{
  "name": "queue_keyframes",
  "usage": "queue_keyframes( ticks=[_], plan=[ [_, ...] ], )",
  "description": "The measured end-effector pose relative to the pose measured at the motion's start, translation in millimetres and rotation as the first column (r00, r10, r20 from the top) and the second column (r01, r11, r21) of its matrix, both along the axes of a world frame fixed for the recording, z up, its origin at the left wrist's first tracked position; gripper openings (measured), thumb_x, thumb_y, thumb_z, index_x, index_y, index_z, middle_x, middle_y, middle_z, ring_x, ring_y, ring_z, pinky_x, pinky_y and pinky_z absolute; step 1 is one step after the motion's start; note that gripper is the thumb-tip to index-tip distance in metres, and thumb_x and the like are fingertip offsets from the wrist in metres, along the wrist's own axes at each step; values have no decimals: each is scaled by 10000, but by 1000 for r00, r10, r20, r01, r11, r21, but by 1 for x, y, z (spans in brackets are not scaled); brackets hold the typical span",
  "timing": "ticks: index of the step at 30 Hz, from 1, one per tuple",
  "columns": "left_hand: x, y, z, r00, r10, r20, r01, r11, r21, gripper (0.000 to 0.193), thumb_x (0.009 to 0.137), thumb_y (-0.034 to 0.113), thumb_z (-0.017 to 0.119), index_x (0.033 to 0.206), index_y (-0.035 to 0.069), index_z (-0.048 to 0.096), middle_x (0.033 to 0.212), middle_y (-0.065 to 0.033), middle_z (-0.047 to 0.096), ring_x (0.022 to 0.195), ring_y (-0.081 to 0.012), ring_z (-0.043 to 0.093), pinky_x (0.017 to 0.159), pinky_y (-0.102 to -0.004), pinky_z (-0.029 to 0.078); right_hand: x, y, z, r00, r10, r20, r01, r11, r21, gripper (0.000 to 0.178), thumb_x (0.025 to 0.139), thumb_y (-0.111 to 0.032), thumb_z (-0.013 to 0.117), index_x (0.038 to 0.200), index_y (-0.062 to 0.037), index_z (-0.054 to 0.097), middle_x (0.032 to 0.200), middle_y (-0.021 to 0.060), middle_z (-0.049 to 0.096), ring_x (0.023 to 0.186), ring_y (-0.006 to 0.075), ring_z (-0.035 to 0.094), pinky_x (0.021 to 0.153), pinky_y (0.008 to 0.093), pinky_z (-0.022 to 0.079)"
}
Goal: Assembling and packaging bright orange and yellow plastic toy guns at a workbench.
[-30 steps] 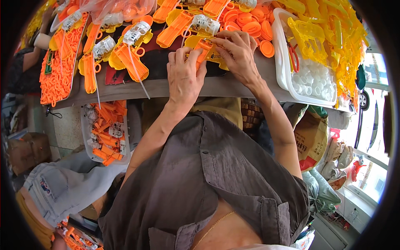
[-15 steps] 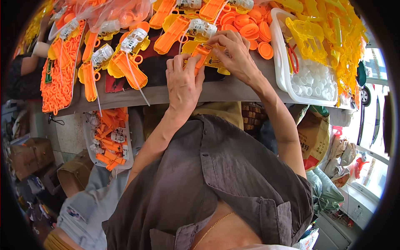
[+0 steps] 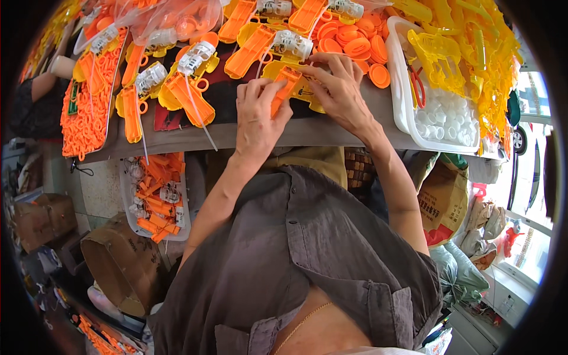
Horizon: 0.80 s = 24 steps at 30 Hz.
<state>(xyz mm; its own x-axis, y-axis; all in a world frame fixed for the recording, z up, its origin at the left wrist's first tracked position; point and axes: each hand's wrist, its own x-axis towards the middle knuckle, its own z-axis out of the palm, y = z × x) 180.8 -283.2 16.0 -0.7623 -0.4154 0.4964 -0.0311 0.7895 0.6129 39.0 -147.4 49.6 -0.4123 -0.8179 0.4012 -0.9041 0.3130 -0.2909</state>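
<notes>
At the table's near edge, my left hand (image 3: 259, 118) grips an orange plastic casing (image 3: 286, 87) between thumb and fingers. The casing lies tilted over a yellow plastic shell half (image 3: 306, 96), which rests on a dark mat. My right hand (image 3: 344, 97) is bent over the shell's right side, its thumb and fingers curled around that edge. Whether a small part sits under those fingertips is hidden. Just beyond stands a partly assembled yellow-and-orange toy body (image 3: 251, 50) with a clear-and-white mechanism (image 3: 292, 44) on it.
More toy bodies (image 3: 188, 97) with trailing white strips lie left, beside a tray of orange rings (image 3: 89, 127). Orange discs (image 3: 357, 48) are heaped beyond my right hand. A white bin (image 3: 401, 112) holds whitish caps and yellow parts. Below the table stand a parts tub (image 3: 184, 213) and cardboard box (image 3: 121, 260).
My right hand has shifted slightly right and down along the yellow shell. The left hand keeps its grip on the casing. A pale-trousered leg at lower left has gone from view, uncovering the cardboard box.
</notes>
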Motion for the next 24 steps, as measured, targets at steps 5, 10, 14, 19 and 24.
queue_keyframes(
  ticks=[5, 10, 14, 19, 24],
  plan=[
    [6, -6, 5, 998, -32, -60, 50, 948, 313, 321, 856, 65, 671, 1175, 60, 627, 1092, -111, 602, 1027, -300, 507, 916, -393, 433, 5, 2, -8, 997, -5, -81, 3, 1000, -19, 285, 923, -157, 620, 1200, -174, 688, 1237, 33, 574, 1178, 240, 487, 1015, 432, 302],
    [4, -4, 2, 998, -34, -58, 51, 944, 326, 269, 876, 84, 668, 1141, 59, 635, 1080, -108, 608, 1027, -289, 499, 913, -392, 429, 8, 8, -10, 996, -11, -87, 11, 1000, -2, 313, 923, -124, 613, 1234, -138, 651, 1259, 73, 562, 1160, 267, 508, 1029, 425, 319],
    [2, 3, -1, 997, 2, -74, 10, 987, 157, 228, 861, 65, 693, 1086, 66, 657, 1110, -98, 589, 1022, -297, 495, 906, -391, 431, 9, 5, -12, 1000, -2, 11, 2, 1000, -19, 290, 912, -105, 625, 1199, -107, 668, 1279, 89, 549, 1158, 279, 518, 1008, 409, 354],
    [0, 4, -5, 998, 32, -54, -28, 996, 80, 224, 828, 38, 719, 1046, 66, 675, 1141, -89, 568, 1028, -300, 497, 899, -389, 434, 9, 2, -10, 998, -7, 54, 9, 1000, -21, 272, 912, -115, 626, 1179, -94, 674, 1285, 90, 547, 1168, 286, 518, 993, 415, 371],
    [3, 3, 10, 991, 62, 115, -40, 981, -188, 215, 817, 92, 725, 1031, 88, 699, 1142, -87, 570, 1039, -292, 512, 909, -414, 426, 8, 3, -8, 1000, -11, 28, 10, 999, 38, 279, 904, -117, 617, 1176, -90, 672, 1303, 96, 535, 1192, 287, 504, 995, 421, 369]
  ],
)
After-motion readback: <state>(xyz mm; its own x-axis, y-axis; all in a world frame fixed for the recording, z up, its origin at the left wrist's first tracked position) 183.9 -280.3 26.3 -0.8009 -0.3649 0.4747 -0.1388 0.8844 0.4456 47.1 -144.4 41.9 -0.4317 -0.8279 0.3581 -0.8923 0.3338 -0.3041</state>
